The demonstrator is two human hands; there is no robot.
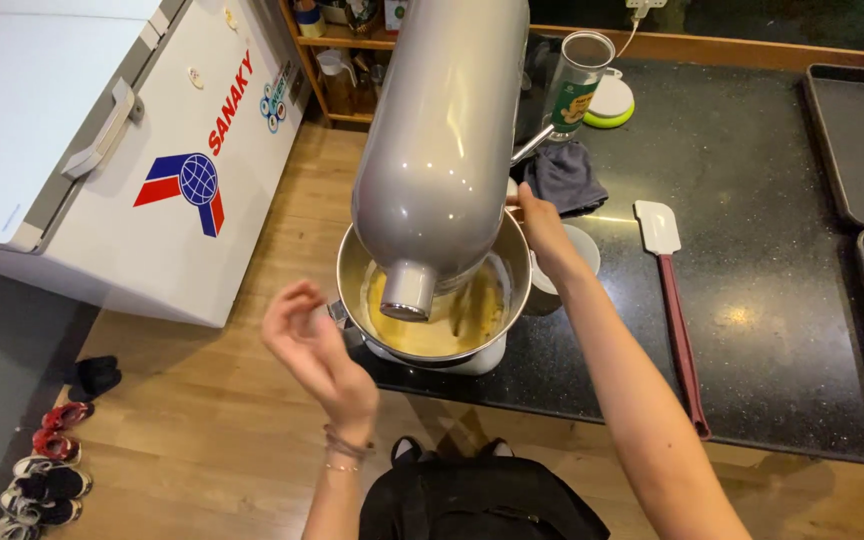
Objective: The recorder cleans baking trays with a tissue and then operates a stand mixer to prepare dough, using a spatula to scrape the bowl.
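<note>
The right hand (542, 228) is laid against the right side of the grey mixer (442, 150), above the bowl (432, 290) of yellow batter (407, 335); whether its grip is closed cannot be told. The left hand (317, 350) is held open and empty near the bowl's left rim.

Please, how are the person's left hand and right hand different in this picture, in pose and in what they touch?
The left hand is raised in the air with curled fingers and touches nothing; the right hand reaches to the side of the stand mixer, by the mixing bowl. The left hand hangs over the wooden floor; the right hand is over the black counter. Both are bare.
</note>
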